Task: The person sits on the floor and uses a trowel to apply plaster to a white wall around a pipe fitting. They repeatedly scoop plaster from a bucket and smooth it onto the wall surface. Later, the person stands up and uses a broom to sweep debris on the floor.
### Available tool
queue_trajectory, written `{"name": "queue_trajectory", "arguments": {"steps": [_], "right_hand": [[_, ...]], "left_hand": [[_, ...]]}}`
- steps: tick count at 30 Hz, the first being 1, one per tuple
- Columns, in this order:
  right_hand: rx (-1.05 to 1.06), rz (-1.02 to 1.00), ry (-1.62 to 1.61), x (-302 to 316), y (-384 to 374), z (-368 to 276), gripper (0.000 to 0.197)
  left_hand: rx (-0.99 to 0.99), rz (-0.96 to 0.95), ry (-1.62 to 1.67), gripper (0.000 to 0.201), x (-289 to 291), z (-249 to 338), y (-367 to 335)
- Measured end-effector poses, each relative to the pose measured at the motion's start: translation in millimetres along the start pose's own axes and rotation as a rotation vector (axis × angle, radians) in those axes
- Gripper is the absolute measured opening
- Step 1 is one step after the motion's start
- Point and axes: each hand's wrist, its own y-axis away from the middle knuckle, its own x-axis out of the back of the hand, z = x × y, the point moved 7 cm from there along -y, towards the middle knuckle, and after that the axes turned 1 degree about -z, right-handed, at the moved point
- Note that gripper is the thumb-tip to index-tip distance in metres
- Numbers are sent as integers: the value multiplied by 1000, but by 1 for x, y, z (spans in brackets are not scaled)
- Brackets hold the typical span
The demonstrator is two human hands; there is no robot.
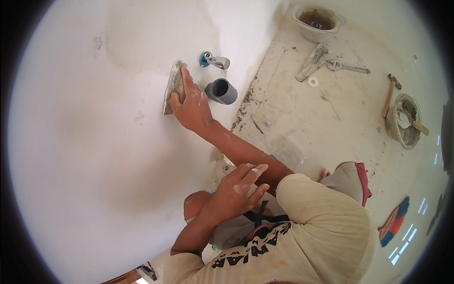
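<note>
The right hand [191, 106] is pressing a mortar-smeared trowel [173, 86] flat against the white wall [85, 142], its grip clenched around the blade's edge with the fingers lying along it, just beside a grey pipe stub [221, 91] and a chrome tap [215, 60] that are sticking out of the wall. The left hand [239, 189] is hovering above the person's knee, its grip released and holding nothing, fingers loosely spread and dusted with white. On the spattered floor [302, 118] are lying a second trowel [312, 61], a wrench [347, 67], a hammer [391, 92] and two buckets [316, 22] [404, 120], well apart from the hands.
</note>
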Motion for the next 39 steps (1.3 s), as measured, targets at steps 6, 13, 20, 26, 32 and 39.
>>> {"name": "queue_trajectory", "arguments": {"steps": [6, 13, 20, 26, 32, 39], "right_hand": [[109, -41, 7, -24, 52, 15, 73], [85, 28, 19, 2, 16, -1, 73], [58, -118, 40, -29, 50, 22, 75], [215, 126, 80, -2, 24, -4, 72], [32, 42, 23, -12, 37, 41, 71], [180, 77, 63, -11, 73, 55, 76]], "left_hand": [[-15, -20, -48, 44, -6, -2, -1], [-64, -41, 15, 45, -4, 16, -4], [-69, -37, -79, 45, -11, 4, -6], [-59, -66, 5, 45, -9, 15, -10], [-50, -26, -72, 45, -8, 3, -11], [-31, -45, 3, 46, -8, 7, -13]]}}
